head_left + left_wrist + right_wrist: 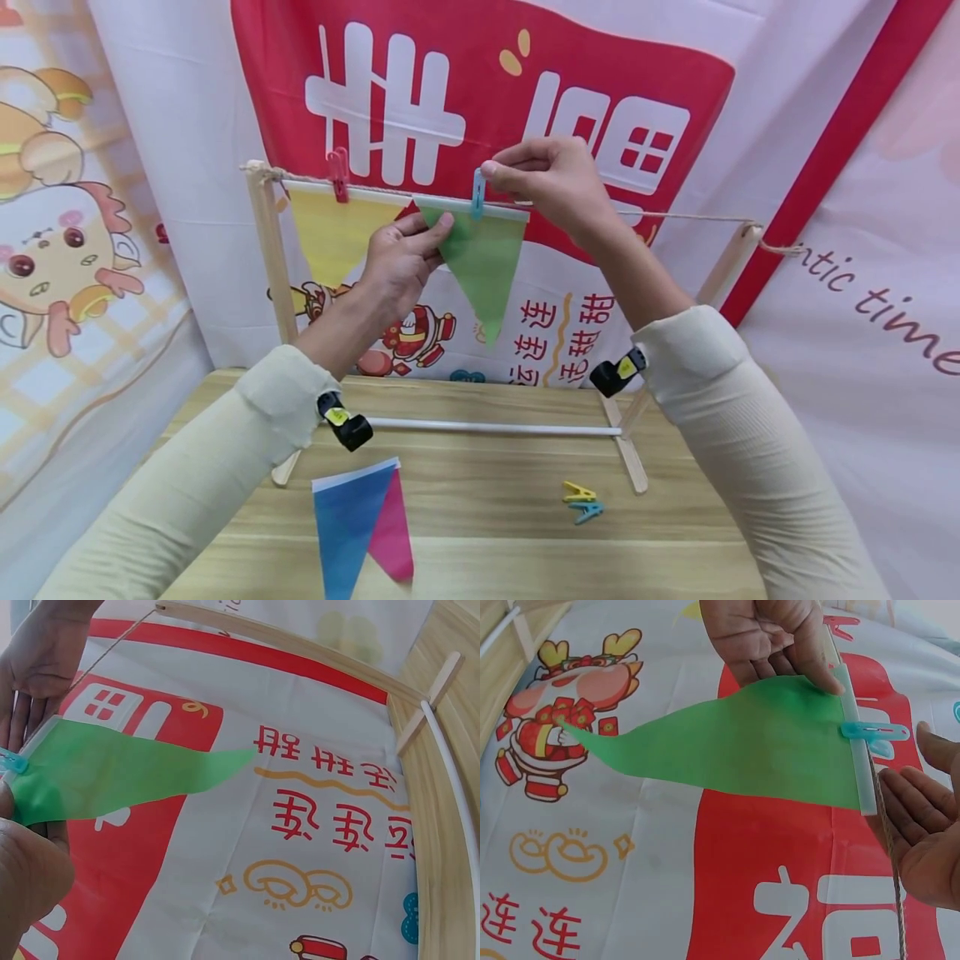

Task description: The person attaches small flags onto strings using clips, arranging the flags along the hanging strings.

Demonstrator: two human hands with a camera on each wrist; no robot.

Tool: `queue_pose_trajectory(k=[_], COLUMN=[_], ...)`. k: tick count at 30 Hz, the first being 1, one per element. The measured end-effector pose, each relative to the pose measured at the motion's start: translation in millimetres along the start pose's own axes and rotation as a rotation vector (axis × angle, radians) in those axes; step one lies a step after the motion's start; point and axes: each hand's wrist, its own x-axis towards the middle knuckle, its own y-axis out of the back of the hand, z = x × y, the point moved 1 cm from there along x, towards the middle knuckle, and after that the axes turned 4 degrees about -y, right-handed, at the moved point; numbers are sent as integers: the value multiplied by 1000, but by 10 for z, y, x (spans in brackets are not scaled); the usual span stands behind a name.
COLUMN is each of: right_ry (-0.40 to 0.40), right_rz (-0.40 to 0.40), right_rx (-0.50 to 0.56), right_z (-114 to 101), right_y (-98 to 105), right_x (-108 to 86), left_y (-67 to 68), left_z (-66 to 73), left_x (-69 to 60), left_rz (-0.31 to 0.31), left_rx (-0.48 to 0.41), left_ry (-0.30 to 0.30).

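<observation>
A green triangular flag [483,271] hangs at the twine, its white top edge held by a light-blue clip [477,193]. My left hand [401,262] pinches the flag's upper left corner, thumb in front and fingers behind. In the right wrist view the clip [876,731] stands across the flag's edge and the twine, and my right hand [930,832] is just beside its free end, thumb and fingers apart. Left of the green flag, a yellow flag [330,233] hangs under a red clip [339,175].
Wooden posts [270,250] carry the twine [675,216], with a white bar [487,427] low between them. On the wooden table [480,517] lie a blue flag [345,521] over a pink flag [393,533], a yellow clip [579,492] and another blue clip [587,511]. Printed cloth hangs behind.
</observation>
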Motion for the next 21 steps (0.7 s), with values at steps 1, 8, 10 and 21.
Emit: queue_pose_trajectory(k=[1,8,10,21], right_ry=[10,42,34,65], right_rz=[12,47,41,-40], right_rx=[18,174,214,453], right_z=[10,67,81,146], right_y=[13,124,156,196], right_x=[-8,-50,-65,-136], left_y=[1,18,25,93], left_z=[-7,-31,-27,-40], left_x=[-3,-20,-27,-49], left_rz=[2,6,2,-3], left_rx=[4,31,37,90], left_ry=[4,4,0,0])
